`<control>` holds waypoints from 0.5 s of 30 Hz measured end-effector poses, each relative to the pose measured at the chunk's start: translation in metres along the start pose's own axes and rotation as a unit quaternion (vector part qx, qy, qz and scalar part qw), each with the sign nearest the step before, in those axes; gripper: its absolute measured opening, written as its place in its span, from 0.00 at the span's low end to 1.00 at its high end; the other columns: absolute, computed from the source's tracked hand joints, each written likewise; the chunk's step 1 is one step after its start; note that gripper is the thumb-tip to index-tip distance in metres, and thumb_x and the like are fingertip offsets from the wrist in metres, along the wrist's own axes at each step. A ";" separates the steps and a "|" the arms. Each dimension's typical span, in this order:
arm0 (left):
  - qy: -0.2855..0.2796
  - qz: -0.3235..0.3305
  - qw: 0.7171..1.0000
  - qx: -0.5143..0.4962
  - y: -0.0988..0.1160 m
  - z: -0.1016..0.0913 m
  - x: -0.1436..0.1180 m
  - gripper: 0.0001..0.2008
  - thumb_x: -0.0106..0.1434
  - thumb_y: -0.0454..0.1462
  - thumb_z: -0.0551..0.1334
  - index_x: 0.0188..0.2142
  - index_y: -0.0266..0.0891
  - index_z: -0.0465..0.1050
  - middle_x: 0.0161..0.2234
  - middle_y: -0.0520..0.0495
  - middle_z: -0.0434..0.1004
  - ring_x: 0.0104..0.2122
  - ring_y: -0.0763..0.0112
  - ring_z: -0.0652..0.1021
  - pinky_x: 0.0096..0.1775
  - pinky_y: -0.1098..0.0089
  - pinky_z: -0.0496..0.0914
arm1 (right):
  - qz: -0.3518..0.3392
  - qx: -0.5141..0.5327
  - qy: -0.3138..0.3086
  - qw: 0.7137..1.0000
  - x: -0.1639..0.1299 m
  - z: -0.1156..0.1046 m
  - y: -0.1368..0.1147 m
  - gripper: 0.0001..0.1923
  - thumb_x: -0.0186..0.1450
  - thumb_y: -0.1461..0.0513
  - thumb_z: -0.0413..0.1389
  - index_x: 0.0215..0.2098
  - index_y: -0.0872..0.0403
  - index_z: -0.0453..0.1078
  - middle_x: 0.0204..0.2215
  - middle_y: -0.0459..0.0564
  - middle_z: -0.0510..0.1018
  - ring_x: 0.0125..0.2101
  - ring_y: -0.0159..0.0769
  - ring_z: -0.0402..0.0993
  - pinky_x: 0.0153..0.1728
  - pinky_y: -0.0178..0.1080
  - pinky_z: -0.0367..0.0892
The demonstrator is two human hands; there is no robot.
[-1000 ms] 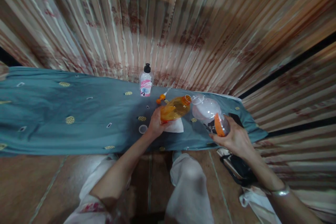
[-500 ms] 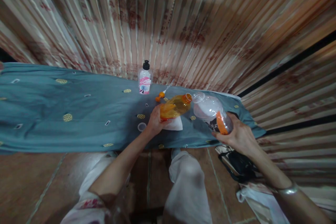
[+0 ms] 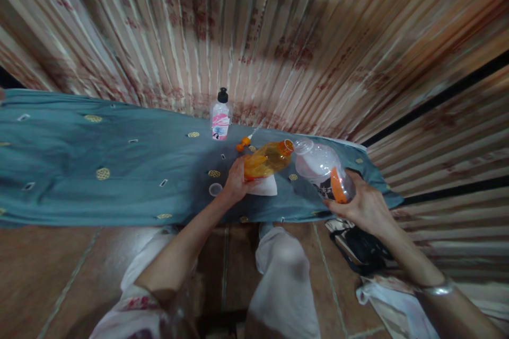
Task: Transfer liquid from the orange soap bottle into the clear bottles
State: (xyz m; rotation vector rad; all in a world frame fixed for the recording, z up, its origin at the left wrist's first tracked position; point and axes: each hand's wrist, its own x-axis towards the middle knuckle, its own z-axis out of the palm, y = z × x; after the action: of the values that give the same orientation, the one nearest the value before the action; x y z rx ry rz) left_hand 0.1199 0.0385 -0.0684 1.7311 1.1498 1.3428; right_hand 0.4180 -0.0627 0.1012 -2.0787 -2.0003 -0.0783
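Note:
My left hand [image 3: 237,179] is wrapped round the base of an amber see-through bottle [image 3: 268,160], which is tilted with its uncapped neck to the right. In my right hand [image 3: 363,200] is a clear bottle [image 3: 318,165] with an orange and black label, tilted so that its open neck points left. The two mouths lie close together; whether they touch I cannot tell. Behind the amber bottle an orange pump top [image 3: 243,143] with a pale tube rests on the cloth. A white paper piece [image 3: 264,186] lies under the amber bottle, and a small clear cap [image 3: 215,189] lies left of it.
An upright clear bottle [image 3: 220,119] with a black top and pink label stands at the back of the teal cloth-covered table [image 3: 135,169]. Pleated curtains [image 3: 238,37] rise behind it. Dark bags [image 3: 360,246] lie on the tiled floor at the right.
Both bottles are still held mouth to mouth, shifted only slightly to the right. The view has moved a little; nothing has been let go.

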 end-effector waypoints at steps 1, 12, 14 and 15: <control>-0.001 -0.002 1.000 0.002 0.001 0.000 0.000 0.35 0.53 0.40 0.74 0.59 0.39 0.66 0.55 0.38 0.76 0.58 0.49 0.77 0.61 0.47 0.73 | -0.001 0.000 -0.002 1.000 0.000 -0.001 0.000 0.41 0.52 0.43 0.61 0.57 0.57 0.69 0.38 0.57 0.85 0.38 0.56 0.84 0.36 0.46 0.76; -0.007 -0.009 1.000 0.002 0.002 0.000 0.001 0.34 0.54 0.42 0.74 0.58 0.42 0.67 0.55 0.38 0.75 0.57 0.48 0.76 0.63 0.44 0.70 | -0.012 -0.038 0.015 0.999 -0.001 -0.001 0.005 0.45 0.53 0.40 0.59 0.60 0.60 0.68 0.41 0.61 0.85 0.38 0.58 0.84 0.36 0.48 0.76; -0.010 -0.008 1.000 0.004 0.002 -0.001 0.000 0.34 0.54 0.42 0.74 0.58 0.42 0.67 0.55 0.37 0.75 0.57 0.48 0.76 0.63 0.45 0.70 | -0.015 -0.038 0.019 0.999 -0.001 -0.001 0.005 0.45 0.53 0.40 0.59 0.60 0.59 0.68 0.42 0.61 0.85 0.39 0.57 0.84 0.36 0.48 0.77; -0.011 -0.006 1.000 0.006 0.002 -0.002 0.000 0.34 0.54 0.42 0.74 0.58 0.42 0.67 0.55 0.37 0.75 0.57 0.48 0.76 0.62 0.45 0.70 | -0.019 -0.036 0.019 0.999 -0.001 -0.002 0.004 0.44 0.54 0.40 0.60 0.60 0.59 0.68 0.42 0.60 0.85 0.38 0.57 0.84 0.36 0.48 0.77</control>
State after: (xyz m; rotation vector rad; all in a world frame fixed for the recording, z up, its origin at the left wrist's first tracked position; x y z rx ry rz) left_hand 0.1190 0.0380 -0.0658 1.7401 1.1575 1.3095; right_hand 0.4226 -0.0645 0.1023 -2.0673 -2.0430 -0.1967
